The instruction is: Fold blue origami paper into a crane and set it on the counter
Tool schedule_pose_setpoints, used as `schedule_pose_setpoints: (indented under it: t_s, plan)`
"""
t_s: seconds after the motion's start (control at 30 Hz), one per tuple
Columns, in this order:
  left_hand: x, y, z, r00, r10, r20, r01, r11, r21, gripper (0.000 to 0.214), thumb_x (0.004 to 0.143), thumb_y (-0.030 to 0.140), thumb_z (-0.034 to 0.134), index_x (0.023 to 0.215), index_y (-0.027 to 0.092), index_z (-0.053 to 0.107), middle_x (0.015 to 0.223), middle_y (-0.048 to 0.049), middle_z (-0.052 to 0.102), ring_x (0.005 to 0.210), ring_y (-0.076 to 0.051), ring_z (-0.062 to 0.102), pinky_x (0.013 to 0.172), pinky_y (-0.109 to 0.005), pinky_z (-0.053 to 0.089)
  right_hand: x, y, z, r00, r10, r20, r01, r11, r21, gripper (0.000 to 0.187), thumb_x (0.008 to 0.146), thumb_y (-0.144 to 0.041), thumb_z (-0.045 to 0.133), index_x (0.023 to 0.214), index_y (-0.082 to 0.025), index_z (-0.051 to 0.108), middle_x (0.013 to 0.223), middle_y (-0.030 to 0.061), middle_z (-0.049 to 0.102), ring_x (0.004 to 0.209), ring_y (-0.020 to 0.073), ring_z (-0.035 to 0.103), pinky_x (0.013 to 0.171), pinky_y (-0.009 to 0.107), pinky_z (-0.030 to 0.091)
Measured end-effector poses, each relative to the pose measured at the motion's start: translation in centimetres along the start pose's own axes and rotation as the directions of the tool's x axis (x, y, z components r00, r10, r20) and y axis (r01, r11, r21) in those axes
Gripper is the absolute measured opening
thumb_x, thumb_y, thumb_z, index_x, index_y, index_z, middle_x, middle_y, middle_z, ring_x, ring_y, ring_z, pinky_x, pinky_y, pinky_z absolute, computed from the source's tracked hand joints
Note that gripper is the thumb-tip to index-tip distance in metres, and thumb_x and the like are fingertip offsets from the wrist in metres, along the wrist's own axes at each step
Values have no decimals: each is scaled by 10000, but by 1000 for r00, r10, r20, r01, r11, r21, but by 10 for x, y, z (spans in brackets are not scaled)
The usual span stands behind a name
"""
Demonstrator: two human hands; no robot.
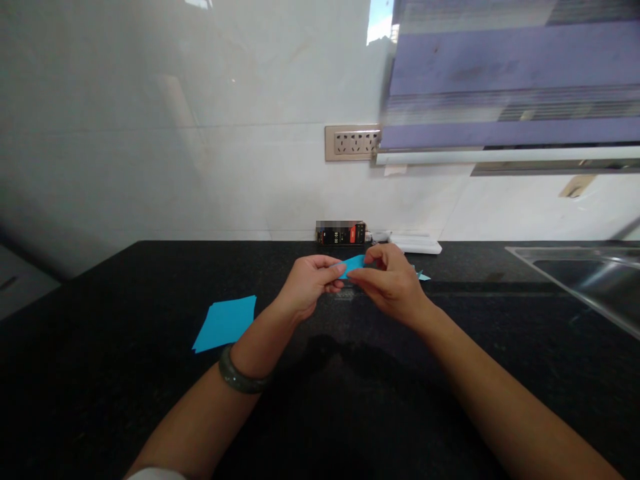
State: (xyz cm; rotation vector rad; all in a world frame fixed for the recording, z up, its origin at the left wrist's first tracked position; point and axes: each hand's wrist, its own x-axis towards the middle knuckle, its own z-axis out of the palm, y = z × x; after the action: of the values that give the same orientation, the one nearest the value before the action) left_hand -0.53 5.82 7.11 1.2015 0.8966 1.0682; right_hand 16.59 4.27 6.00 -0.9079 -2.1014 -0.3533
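A small folded piece of blue paper [354,265] is held between both hands above the dark countertop [330,413]. My left hand [315,280] pinches its left end, thumb on top. At the right end, my right hand [393,280] grips it between thumb and fingers. Several square sheets of blue paper [226,323] lie in a loose stack to the left, beside my left forearm. Just behind my right hand, a pale blue folded paper [423,275] pokes out, mostly hidden.
A phone [341,233] leans against the wall at the back. Next to it lies a white power strip [415,244]. A metal sink [590,277] is set into the counter at the right. A wall socket [354,143] and a purple blind [500,80] are above.
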Motion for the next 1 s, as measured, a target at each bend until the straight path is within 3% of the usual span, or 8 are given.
schedule_pose_setpoints:
  t_s: [0.23,0.4,0.53,0.6,0.67,0.8,1.0]
  plan:
    - [-1,1,2,999,32,-16,-32,999,32,182,616,220,684,720,85,620,570,-12,603,476,-75,545,482,-197,442,3,-2,-2,999,-33,38,34,999,-10,190,824,-205,471,850,-197,659,847,64,506,769,171,437,625,280,367]
    - [-2,-2,5,998,61,-15,-60,994,88,163,615,211,683,688,79,622,561,-22,609,482,-85,552,491,-206,452,7,-6,-4,990,55,131,-56,998,7,182,834,-227,456,798,-164,623,836,72,505,796,185,435,685,309,381]
    - [-2,-3,3,999,48,18,-49,997,61,152,628,205,675,693,77,625,561,-24,608,482,-81,551,487,-197,451,8,-7,-3,985,161,64,-167,980,110,91,784,-226,540,802,-163,602,876,75,502,864,198,448,769,343,378]
    - [-2,-4,1,999,32,41,-32,999,23,161,636,215,674,709,80,625,579,-26,613,489,-79,554,490,-194,452,8,-6,-2,976,218,20,-217,954,206,159,749,-226,586,896,-166,583,940,79,511,916,206,452,793,351,378]
    - [-1,-4,0,998,15,53,-15,1000,-9,170,642,224,675,723,84,625,599,-26,617,496,-77,558,499,-194,458,8,-6,-2,956,287,65,-292,895,337,262,745,-228,589,998,-176,543,952,68,531,850,181,485,725,319,408]
    - [0,-5,0,997,-3,72,5,999,-35,165,649,227,675,721,86,627,623,-27,619,507,-74,563,514,-198,469,7,-5,1,868,428,250,-493,690,530,235,767,-262,556,983,-175,529,691,-7,526,533,100,440,476,227,358]
    - [-2,-4,1,994,-30,101,32,999,-23,170,658,238,671,728,87,640,633,-33,628,523,-80,575,540,-209,478,7,-3,2,794,504,340,-594,521,613,238,722,-274,593,930,-174,536,593,-36,513,477,90,459,441,216,351]
